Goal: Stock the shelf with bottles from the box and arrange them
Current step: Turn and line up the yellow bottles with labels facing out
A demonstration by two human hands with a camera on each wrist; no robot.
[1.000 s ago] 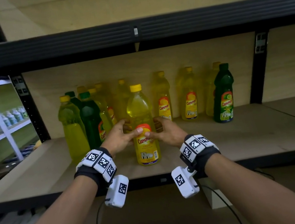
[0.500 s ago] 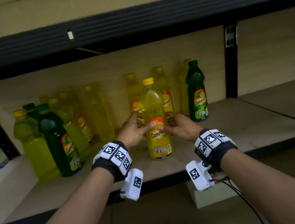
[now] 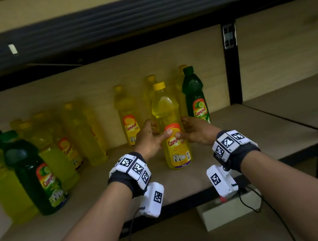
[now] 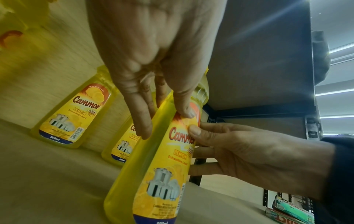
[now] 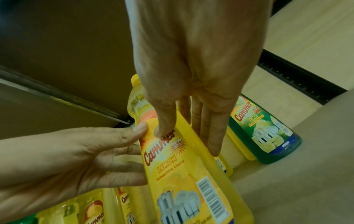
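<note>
A yellow lemon bottle [image 3: 176, 149] stands upright on the wooden shelf board [image 3: 239, 128], near its front. My left hand [image 3: 150, 137] holds its left side with the thumb on the label and the fingers running behind. My right hand [image 3: 194, 130] holds the right side the same way. The left wrist view shows the yellow lemon bottle [image 4: 162, 174] between my left hand [image 4: 153, 60] and my right hand [image 4: 239, 148]. In the right wrist view, my right hand [image 5: 191, 60] and left hand [image 5: 67, 159] both have a thumb on the bottle's label [image 5: 172, 159].
A green lime bottle [image 3: 195, 97] stands just behind and to the right, by a black upright post [image 3: 233, 65]. More yellow bottles [image 3: 129, 117] line the back wall. A green bottle [image 3: 32, 175] and yellow ones crowd the left. The upper shelf beam [image 3: 137, 18] hangs low overhead.
Both hands have slid the yellow bottle to the right along the shelf, closer to the green lime bottle. The hold on it looks the same.
</note>
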